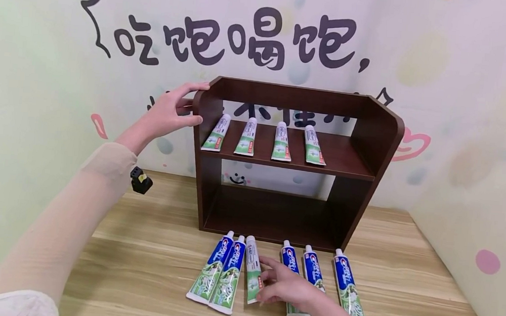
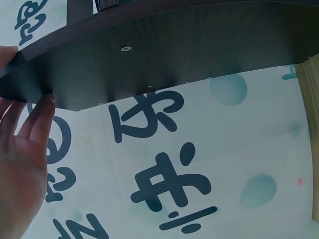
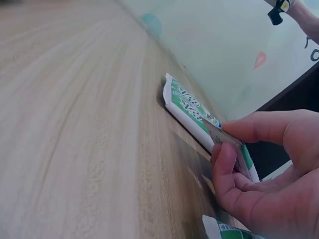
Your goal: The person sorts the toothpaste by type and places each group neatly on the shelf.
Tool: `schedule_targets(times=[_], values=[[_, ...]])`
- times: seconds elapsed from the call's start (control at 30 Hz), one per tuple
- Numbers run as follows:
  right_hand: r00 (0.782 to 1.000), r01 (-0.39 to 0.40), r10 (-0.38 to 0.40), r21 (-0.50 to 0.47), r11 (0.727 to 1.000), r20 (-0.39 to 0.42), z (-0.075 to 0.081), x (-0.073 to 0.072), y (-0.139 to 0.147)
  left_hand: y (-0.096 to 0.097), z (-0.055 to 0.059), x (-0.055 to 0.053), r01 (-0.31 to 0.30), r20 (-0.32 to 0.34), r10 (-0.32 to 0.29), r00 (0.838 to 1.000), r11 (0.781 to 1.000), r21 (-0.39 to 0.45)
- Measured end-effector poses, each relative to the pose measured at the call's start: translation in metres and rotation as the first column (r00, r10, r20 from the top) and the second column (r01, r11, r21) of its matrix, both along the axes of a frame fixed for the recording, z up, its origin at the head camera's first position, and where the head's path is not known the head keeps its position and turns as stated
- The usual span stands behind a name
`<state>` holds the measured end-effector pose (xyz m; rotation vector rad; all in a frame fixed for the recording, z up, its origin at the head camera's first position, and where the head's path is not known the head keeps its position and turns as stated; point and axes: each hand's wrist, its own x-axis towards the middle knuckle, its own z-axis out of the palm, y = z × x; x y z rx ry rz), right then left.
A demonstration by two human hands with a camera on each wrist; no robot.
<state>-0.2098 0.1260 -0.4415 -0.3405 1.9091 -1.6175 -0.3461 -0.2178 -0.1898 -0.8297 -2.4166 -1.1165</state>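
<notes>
My left hand (image 1: 167,114) holds the upper left side panel of a dark brown two-tier shelf (image 1: 293,94). In the left wrist view, its thumb and fingers lie on opposite sides of that panel. Low in front of the shelf, my right hand (image 1: 288,282) pinches a white-and-green toothpaste tube (image 1: 252,257) along its sides near the bottom end. The right wrist view shows thumb and fingertips on the tube's edges, just over the wooden table. Blue-and-green Crest toothpaste tubes (image 1: 227,285) lie to its left, and more Crest tubes (image 1: 290,257) lie partly under the right hand.
Several white-and-green toothpaste tubes (image 1: 282,143) stand in a row on the upper tier, caps leaning back. The lower tier (image 1: 271,211) has bare boards. Beneath everything is a wood-grain table (image 1: 413,279). A printed wall (image 1: 466,56) rises behind and beside it.
</notes>
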Motion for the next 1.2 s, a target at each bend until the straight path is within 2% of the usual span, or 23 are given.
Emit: schedule_targets(times=[0.17,0.4,0.6,0.77,1.2], values=[[1.000,0.003,-0.002,-0.011,1.000,0.028,-0.001,0.000,0.002,-0.002,-0.002,-0.008,-0.004,-0.006,0.004,1.000,1.000,0.000],[0.999,0.027,-0.027,-0.012,1.000,0.028,0.001,0.003,0.003,-0.001,-0.001,-0.003,0.006,-0.005,-0.006,1.000,1.000,-0.002],[0.999,0.008,-0.011,-0.044,0.999,-0.051,0.012,0.006,0.008,-0.001,-0.001,0.000,0.004,-0.003,-0.004,1.000,1.000,-0.004],[0.993,0.020,-0.023,-0.021,1.000,-0.118,0.026,0.006,0.013,-0.001,0.000,0.000,0.004,-0.005,-0.004,1.000,1.000,-0.004],[0.971,0.081,-0.068,0.050,0.995,-0.231,0.060,0.009,0.019,-0.001,0.000,0.000,0.000,-0.005,0.000,1.000,1.000,-0.015]])
